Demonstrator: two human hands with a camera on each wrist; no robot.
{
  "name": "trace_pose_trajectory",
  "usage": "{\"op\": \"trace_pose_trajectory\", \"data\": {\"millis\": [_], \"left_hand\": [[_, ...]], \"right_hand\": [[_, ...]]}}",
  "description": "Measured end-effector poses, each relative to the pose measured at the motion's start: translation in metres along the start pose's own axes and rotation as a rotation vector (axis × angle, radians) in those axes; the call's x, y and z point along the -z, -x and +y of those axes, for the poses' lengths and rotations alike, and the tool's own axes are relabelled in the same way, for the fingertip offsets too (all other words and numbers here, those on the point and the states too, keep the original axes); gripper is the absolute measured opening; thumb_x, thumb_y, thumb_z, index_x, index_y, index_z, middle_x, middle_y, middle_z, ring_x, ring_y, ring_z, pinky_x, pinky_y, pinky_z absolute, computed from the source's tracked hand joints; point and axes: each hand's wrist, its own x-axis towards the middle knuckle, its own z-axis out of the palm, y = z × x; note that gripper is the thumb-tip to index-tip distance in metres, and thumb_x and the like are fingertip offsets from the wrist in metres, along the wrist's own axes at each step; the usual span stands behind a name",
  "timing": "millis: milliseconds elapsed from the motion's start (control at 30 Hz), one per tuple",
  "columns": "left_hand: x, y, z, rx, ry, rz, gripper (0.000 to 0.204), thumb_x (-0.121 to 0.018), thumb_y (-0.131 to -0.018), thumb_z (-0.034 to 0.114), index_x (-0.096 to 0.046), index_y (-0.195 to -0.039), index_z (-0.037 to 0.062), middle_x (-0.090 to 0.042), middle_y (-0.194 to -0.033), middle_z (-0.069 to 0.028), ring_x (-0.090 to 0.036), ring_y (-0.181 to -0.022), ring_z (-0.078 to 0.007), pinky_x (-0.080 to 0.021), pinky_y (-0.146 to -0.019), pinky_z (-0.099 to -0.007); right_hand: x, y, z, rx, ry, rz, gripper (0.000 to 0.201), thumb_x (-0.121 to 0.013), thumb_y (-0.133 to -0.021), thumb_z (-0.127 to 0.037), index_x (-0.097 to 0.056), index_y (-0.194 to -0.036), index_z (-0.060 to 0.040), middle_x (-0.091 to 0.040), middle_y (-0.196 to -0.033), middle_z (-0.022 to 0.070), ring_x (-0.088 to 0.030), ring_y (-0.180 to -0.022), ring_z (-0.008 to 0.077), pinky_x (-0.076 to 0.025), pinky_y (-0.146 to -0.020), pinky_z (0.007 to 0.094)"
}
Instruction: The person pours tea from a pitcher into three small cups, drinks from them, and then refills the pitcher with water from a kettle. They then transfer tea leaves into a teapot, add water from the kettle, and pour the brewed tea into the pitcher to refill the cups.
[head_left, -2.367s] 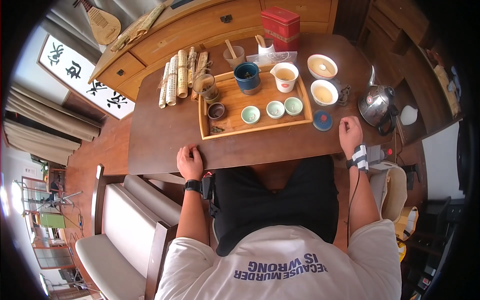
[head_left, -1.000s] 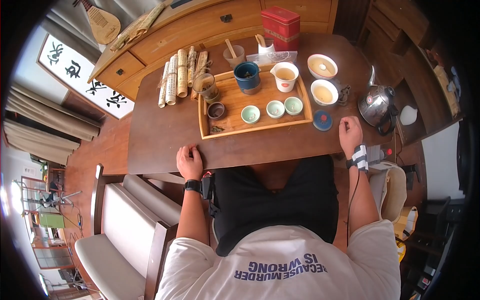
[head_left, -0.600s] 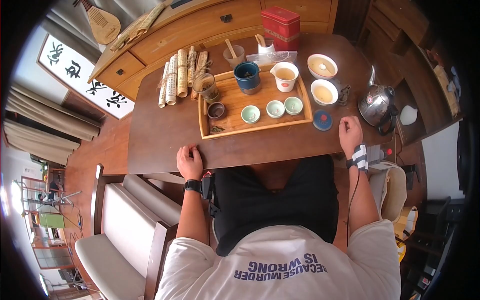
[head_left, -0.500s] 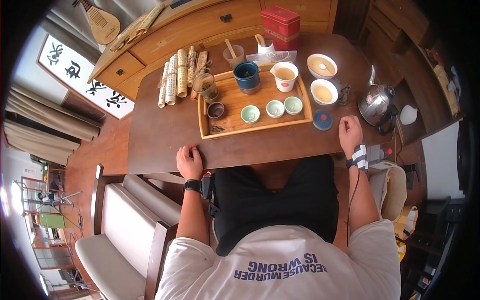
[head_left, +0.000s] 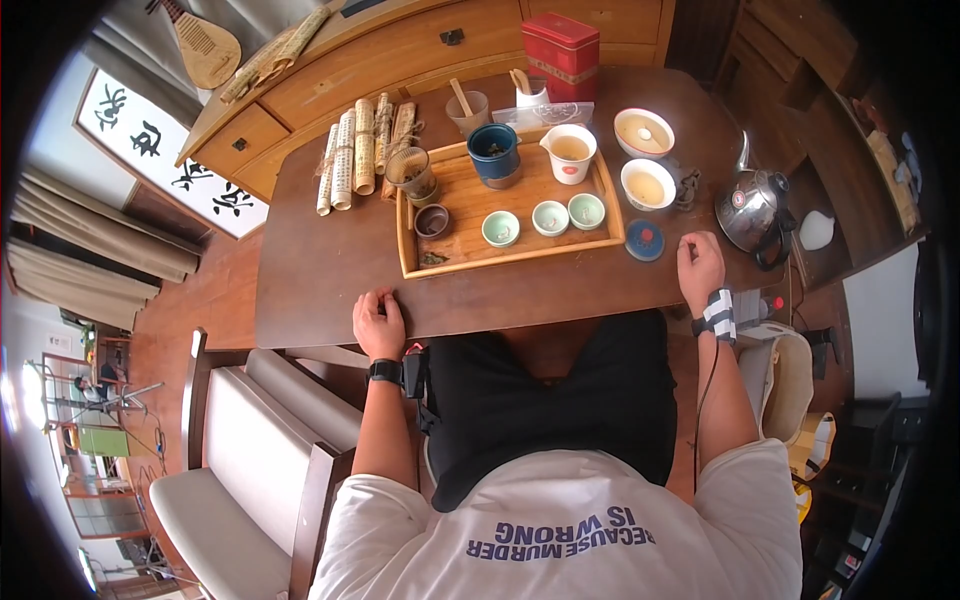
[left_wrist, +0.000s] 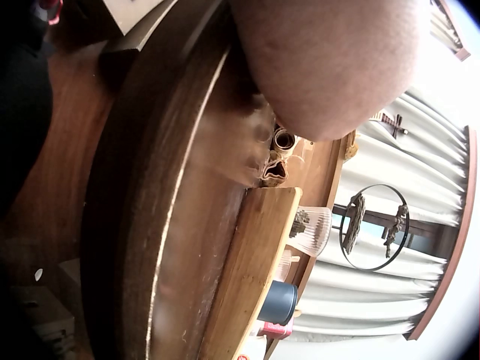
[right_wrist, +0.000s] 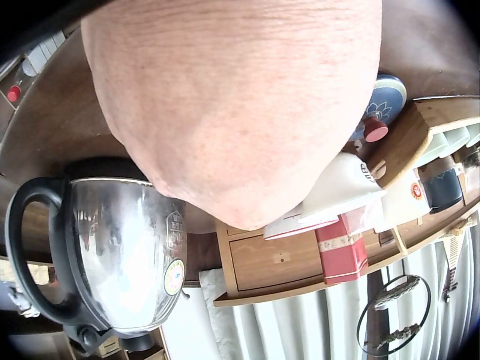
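My left hand rests on the table's front edge, left of the wooden tea tray, with loosely curled fingers and nothing held. At the right, my right hand lies on the table between a blue lid and a steel kettle, its fingers also loosely curled. On the tray stand three pale green teacups, a small dark cup, a ribbed glass, a blue pot with leaves in it and a white pitcher of tea. In both wrist views the hand's back hides the fingers.
Two white bowls of pale liquid stand right of the tray, beside a small dark figurine. Several tied scrolls lie at the left back. Behind the tray are a red tin and a glass with a wooden tool.
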Motion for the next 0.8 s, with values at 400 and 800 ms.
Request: {"op": "trace_pose_trajectory", "data": {"millis": [400,800], "left_hand": [[0.0011,0.0002,0.0017,-0.016,-0.009,0.011,0.011,-0.068,-0.095,0.015,-0.074,-0.097,0.0057,-0.067,-0.084,-0.0135,-0.066,-0.085,-0.0348,-0.052,-0.079,-0.0451],[-0.0008,0.0002,-0.0008,-0.045,-0.013,0.029,0.010,-0.068,-0.094,0.014,-0.074,-0.097,0.0057,-0.065,-0.082,-0.0126,-0.065,-0.079,-0.0326,-0.052,-0.074,-0.0433]], "right_hand": [[-0.0002,0.0005,0.0020,-0.004,0.008,-0.011,0.006,-0.070,-0.089,-0.003,-0.068,-0.094,-0.0020,-0.067,-0.093,0.0133,-0.064,-0.078,0.0318,-0.052,-0.069,0.0407],[-0.0007,0.0005,0.0034,-0.007,0.003,-0.012,0.006,-0.070,-0.089,-0.003,-0.069,-0.094,-0.0020,-0.068,-0.094,0.0124,-0.065,-0.078,0.0311,-0.052,-0.070,0.0398]]}}
